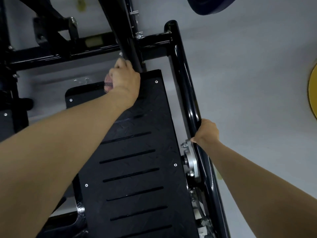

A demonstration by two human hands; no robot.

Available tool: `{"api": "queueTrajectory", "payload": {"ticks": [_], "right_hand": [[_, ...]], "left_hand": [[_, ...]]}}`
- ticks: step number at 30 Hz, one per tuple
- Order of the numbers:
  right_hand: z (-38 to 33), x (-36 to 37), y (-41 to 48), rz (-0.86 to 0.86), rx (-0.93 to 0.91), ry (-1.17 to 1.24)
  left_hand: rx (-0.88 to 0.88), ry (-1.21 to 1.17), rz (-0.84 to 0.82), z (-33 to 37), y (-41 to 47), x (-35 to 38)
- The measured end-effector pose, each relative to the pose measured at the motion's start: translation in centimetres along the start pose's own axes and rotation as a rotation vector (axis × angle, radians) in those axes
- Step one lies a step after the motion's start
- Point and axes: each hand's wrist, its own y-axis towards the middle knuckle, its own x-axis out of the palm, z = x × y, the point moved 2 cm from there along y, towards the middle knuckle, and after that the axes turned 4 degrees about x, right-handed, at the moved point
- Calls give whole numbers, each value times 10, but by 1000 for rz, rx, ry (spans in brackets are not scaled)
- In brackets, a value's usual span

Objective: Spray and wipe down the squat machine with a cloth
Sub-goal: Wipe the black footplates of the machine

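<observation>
The squat machine fills the view: a black slotted foot platform (137,169) framed by glossy black tubes. My left hand (124,79) is closed around a pinkish cloth (108,84) with a dark patterned band, pressed against a slanted black upright bar (132,54) at the platform's far end. Only a small part of the cloth shows beneath my fingers. My right hand (206,132) grips the right side rail (186,86), just above a silver bearing bracket (191,158). No spray bottle is in view.
Grey floor (248,74) spreads to the right of the machine. A dark weight plate (214,4) sits at the top edge and a yellow disc (313,93) at the right edge. More black frame and bolted joints (51,31) stand at the upper left.
</observation>
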Motion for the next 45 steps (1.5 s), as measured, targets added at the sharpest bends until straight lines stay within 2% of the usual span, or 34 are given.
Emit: {"api": "queueTrajectory", "payload": {"ticks": [2,5,8,9,11,13,14,16,18,21,26,28,31,33,36,39,42,44,45], "right_hand": [[0,0,-2,19,-18,-9],[-3,1,-4,30,-6,36],[1,10,-14,-27,43,141],[3,14,-23,-46,75,205],[5,24,-55,-34,0,346],[2,32,-92,-31,-166,477],[-2,36,-111,-102,-226,565],[-9,48,-143,-443,-174,776],[-8,53,-171,-711,-163,803],[4,50,-204,-695,-304,660],[35,47,-250,-569,-419,443],[47,56,-261,-568,-384,368],[59,78,-276,-583,-304,290],[63,93,-283,-615,-296,252],[64,115,-298,-629,-293,193],[64,133,-313,-611,-292,144],[65,138,-324,-602,-278,156],[66,137,-331,-613,-312,171],[66,136,-334,-614,-337,173]], "left_hand": [[24,-224,74,1,-17,6],[43,-910,16,10,-55,31],[-315,-1795,-149,26,-107,54],[-422,-1987,-203,33,-123,57],[-530,-2167,-285,43,-161,65],[-603,-2345,-348,52,-194,69],[-620,-2441,-372,55,-210,69],[-635,-2594,-395,57,-239,66],[-614,-2693,-403,58,-266,60],[-589,-2702,-367,57,-307,49],[-586,-2423,-320,55,-368,47],[-601,-2065,-249,50,-394,64],[-604,-1270,-133,38,-444,95],[-681,-1017,-32,27,-475,113],[-889,-829,21,11,-515,148],[-1101,-945,-57,-2,-539,177],[-1409,-1327,-109,-12,-546,195],[-1572,-1602,-242,-14,-544,206],[-1591,-1675,-301,-14,-542,209]]}}
